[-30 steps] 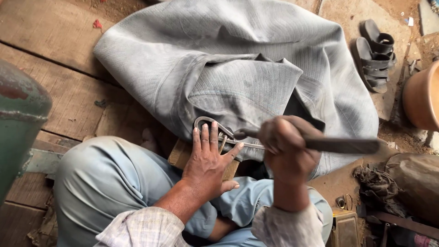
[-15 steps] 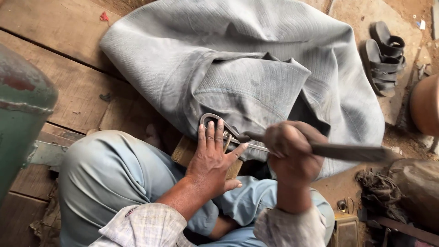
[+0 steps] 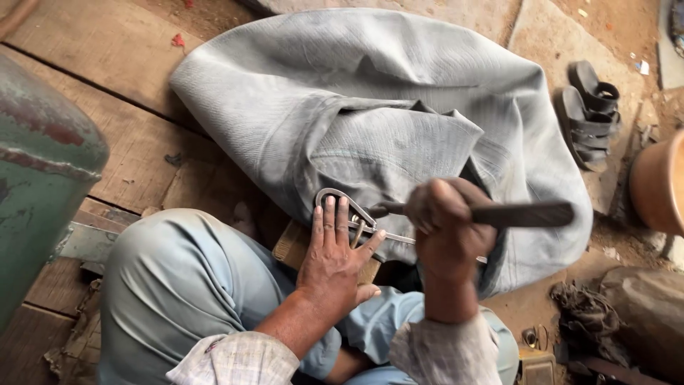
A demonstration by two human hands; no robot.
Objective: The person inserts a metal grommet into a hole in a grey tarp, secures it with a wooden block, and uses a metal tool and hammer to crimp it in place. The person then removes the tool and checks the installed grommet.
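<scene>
Raised slightly since before, right hand (image 3: 445,228) stayed clenched on a dark flat-bladed tool (image 3: 524,214); left hand (image 3: 335,253) pressed, fingers spread, a curved metal frame (image 3: 342,203) against ribbed grey rubber (image 3: 370,121).

Workshop floor of worn wooden planks and packed dirt.
Green metal drum (image 3: 39,171) at nine o'clock; dark sandals (image 3: 591,114) and a terracotta pot (image 3: 659,182) at two to three o'clock; daylight.

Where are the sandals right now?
The pair of dark sandals lies on the dirt ground at the upper right, just beyond the grey sheet and above the clay pot.
</scene>
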